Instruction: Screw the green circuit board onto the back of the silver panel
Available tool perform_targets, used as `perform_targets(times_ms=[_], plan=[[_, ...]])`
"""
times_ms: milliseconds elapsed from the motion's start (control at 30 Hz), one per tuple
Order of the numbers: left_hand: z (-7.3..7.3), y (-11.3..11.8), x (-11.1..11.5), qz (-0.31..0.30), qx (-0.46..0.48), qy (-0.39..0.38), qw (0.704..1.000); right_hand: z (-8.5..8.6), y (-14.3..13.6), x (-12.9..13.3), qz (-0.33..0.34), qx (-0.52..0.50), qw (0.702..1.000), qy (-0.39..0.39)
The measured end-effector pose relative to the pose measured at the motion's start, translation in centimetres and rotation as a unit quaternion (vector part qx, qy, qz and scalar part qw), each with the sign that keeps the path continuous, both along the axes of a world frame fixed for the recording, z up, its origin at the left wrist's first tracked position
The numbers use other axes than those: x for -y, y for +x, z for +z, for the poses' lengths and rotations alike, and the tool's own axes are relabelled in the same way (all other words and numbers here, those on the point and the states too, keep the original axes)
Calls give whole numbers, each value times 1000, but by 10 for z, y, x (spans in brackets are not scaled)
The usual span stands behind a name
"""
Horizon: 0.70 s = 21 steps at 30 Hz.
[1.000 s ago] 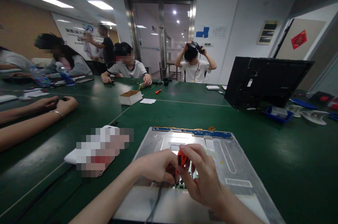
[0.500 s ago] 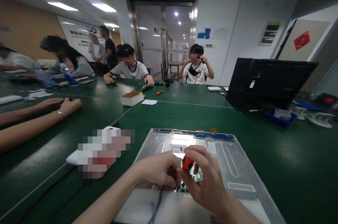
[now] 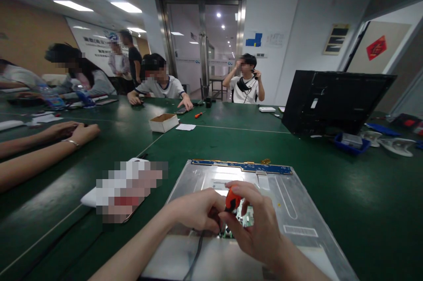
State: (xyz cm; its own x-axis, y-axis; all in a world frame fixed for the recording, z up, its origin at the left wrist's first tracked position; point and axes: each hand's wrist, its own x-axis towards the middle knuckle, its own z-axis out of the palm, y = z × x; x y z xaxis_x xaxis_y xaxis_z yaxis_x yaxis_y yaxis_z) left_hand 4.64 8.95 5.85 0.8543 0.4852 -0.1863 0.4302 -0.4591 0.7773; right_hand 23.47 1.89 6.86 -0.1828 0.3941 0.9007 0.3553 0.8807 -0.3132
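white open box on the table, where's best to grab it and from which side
Probably pinch the near wall of the white box from above, thumb outside, fingers inside: it sits open side up, leaving that wall's rim exposed.

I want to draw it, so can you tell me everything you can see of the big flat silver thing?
The silver panel looks like shiny metal, with long grooves. It lies flat on the green table. A thin blue strip runs along its far edge, and a pale label is on its right side. The left hand and right hand partly hide a green board in its middle. A black cable crosses its near part.
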Motion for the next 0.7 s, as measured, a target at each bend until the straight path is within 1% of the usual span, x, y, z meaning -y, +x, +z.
perform_targets(times_ms=[100,200,300,367,500,600,700], plan=[[-2,-1,0,2,-6,-11,1000,-3,-1,-1,-9,-18,1000,3],[-1,-1,2,10,-7,-9,1000,-4,-1,0,-19,-9,1000,-6],[1,0,2,22,-14,-5,1000,-2,0,1,-7,4,1000,-12],[2,0,1,18,-17,-8,1000,-1,1,0,-1,8,1000,-9],[4,0,1,23,-29,-29,999,-1,3,1,-8,32,999,-27],[5,0,3,35,-34,-18,999,-1,4,1,-1,44,998,-40],[4,-1,4,32,-30,-12,999,0,3,2,-1,42,998,-37]])
